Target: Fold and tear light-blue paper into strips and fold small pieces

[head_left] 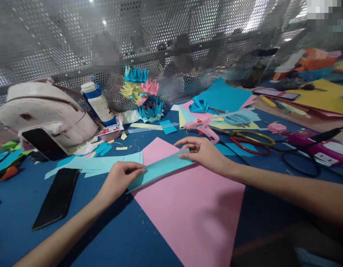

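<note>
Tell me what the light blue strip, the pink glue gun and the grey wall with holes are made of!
The light blue strip looks like matte paper: it is thin, without shine. The pink glue gun seems hard plastic, fairly smooth, judging by its moulded shape. The grey wall may be metal, slightly shiny, with glints and rows of holes.

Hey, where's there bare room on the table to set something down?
Bare table shows this side of the flat black phone, and between the left forearm and the pink sheet, barring tiny specks. Behind the sheet it's crowded: glue gun, scissors, paper flowers.
</note>
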`<state>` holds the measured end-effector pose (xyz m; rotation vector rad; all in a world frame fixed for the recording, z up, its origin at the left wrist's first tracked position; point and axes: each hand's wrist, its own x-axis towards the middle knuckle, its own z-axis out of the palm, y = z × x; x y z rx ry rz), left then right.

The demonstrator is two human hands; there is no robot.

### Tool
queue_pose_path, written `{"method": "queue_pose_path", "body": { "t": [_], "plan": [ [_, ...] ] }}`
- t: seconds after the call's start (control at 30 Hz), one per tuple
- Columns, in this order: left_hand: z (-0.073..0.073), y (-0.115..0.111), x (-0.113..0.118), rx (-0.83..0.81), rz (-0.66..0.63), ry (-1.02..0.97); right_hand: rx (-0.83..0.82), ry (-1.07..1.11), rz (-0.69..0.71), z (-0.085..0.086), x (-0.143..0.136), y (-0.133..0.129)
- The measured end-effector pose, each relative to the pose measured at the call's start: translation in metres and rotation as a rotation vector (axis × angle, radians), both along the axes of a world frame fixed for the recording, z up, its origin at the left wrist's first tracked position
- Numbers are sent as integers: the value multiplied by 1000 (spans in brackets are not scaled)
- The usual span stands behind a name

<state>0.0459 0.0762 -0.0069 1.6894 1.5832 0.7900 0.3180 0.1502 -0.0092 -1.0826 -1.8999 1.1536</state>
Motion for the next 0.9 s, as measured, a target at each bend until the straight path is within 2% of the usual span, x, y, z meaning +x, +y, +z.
{"method": "queue_pose_path", "body": {
  "t": [0.2,0.47,0.9],
  "plan": [
    [-1,-3,0,18,18,-7,-68,52,-87,-7,0,-1],
    [0,-4,0,14,26,4,-132,91,-78,-11,1,1],
    [-4,-3,-3,50,-6,11,-144,112,-74,-12,1,1]
  ]
}}
